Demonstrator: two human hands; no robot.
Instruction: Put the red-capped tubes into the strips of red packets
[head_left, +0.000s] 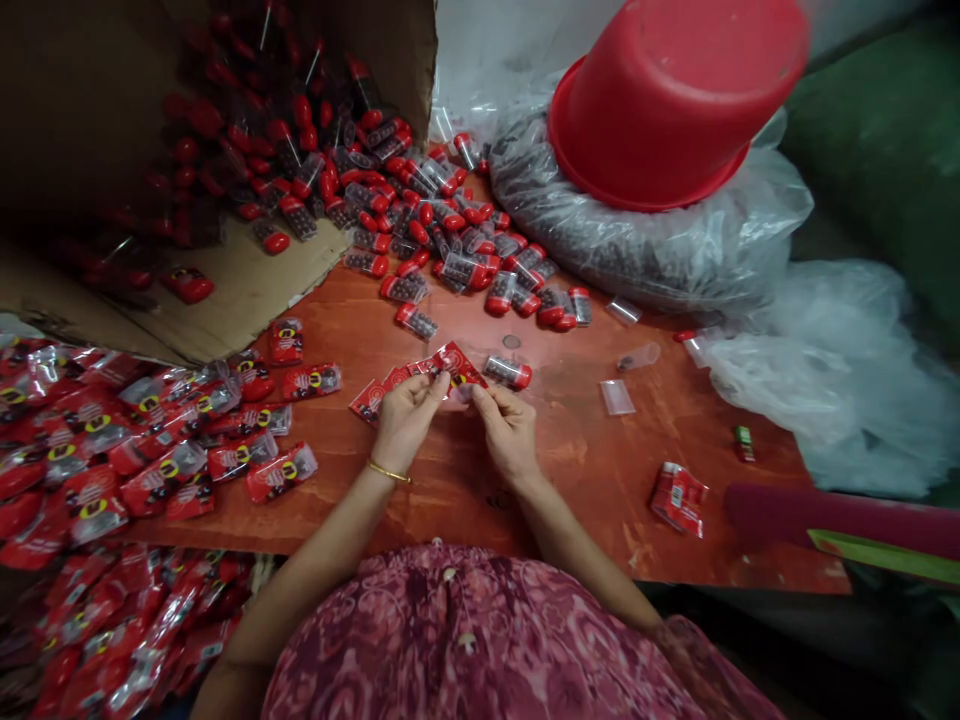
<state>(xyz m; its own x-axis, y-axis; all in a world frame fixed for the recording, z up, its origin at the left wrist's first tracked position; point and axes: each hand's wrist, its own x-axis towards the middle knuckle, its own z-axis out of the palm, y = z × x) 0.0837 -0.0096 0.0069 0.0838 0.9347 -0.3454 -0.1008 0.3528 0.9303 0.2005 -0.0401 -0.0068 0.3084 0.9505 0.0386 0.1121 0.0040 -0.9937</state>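
Note:
My left hand point(403, 420) and my right hand point(507, 428) meet over the middle of the reddish wooden table point(585, 470). Both pinch a small red printed packet point(456, 368) between the fingertips, fingers closed on it. More flat red packets point(375, 398) lie just left of it on the table. One red-capped clear vial point(508, 372) lies on its side right beside the packet, close to my right fingers. A gold bangle sits on my left wrist.
A heap of red-capped vials point(442, 245) spills from a tipped cardboard box point(240, 290) at the back left. Filled red packets point(150, 450) pile at the left. A red bucket point(667, 100) sits on a plastic bag point(675, 250). Small packet stack point(679, 497) lies at right.

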